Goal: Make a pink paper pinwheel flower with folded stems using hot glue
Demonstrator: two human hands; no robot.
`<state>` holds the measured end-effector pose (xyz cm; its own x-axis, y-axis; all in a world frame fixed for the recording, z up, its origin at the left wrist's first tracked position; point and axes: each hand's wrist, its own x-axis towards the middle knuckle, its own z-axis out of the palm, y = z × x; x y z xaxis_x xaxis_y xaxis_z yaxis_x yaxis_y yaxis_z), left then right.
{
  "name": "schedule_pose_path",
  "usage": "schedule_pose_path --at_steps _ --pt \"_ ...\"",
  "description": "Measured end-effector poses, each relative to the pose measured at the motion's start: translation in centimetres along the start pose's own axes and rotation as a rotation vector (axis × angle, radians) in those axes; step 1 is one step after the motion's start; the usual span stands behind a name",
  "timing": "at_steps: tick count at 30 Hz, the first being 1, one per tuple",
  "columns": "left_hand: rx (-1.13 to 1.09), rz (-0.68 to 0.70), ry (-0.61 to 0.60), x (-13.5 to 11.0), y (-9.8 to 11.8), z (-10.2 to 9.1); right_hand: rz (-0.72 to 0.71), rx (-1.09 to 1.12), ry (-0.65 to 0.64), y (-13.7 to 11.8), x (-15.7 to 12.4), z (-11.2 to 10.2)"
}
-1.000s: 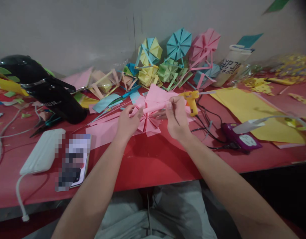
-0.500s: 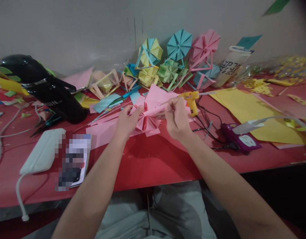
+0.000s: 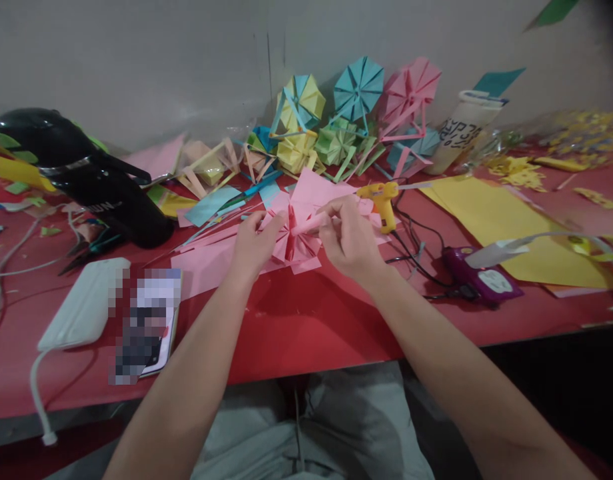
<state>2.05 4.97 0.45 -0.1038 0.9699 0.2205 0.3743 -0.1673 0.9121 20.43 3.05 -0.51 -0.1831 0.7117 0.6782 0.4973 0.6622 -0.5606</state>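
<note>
My left hand (image 3: pixel 252 245) grips a folded pink paper pinwheel (image 3: pixel 295 245) at its left edge, just above the red table (image 3: pixel 306 320). My right hand (image 3: pixel 347 240) is closed in a pinch on a rolled pink paper stick (image 3: pixel 309 223) whose tip meets the middle of the pinwheel. Loose pink paper sheets and strips (image 3: pixel 206 263) lie under and left of the pinwheel. A yellow glue gun (image 3: pixel 382 200) lies just behind my right hand.
Finished paper pinwheels (image 3: pixel 356 100) in yellow, blue, green and pink stand against the wall. A black helmet (image 3: pixel 86 177) sits far left. A white power bank (image 3: pixel 81 303) and a phone (image 3: pixel 151 327) lie front left. A purple plug adapter (image 3: pixel 481 280) and yellow sheet (image 3: pixel 506 223) lie right.
My right hand has slid left along the pink stick toward the pinwheel's middle, so less of the stick shows. My left hand has kept its hold on the pinwheel.
</note>
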Motion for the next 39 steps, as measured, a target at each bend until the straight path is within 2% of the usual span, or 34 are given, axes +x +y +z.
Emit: schedule_pose_path --at_steps 7,14,24,33,39 --pt "-0.014 0.013 -0.003 0.0 0.0 0.1 -0.039 -0.031 -0.011 -0.8 0.3 0.0" --pt "0.000 0.043 -0.016 -0.2 0.2 0.0 -0.122 -0.189 -0.018 -1.2 0.5 -0.1" --pt "-0.065 -0.082 -0.044 0.2 0.4 0.0 -0.134 -0.236 -0.031 -0.9 0.6 -0.1" --pt "-0.105 -0.150 -0.045 0.2 0.7 0.0 -0.142 -0.270 -0.030 -1.0 0.6 0.0" --pt "-0.159 -0.148 -0.037 0.2 0.8 0.0 -0.085 -0.215 -0.066 -1.1 0.6 -0.2"
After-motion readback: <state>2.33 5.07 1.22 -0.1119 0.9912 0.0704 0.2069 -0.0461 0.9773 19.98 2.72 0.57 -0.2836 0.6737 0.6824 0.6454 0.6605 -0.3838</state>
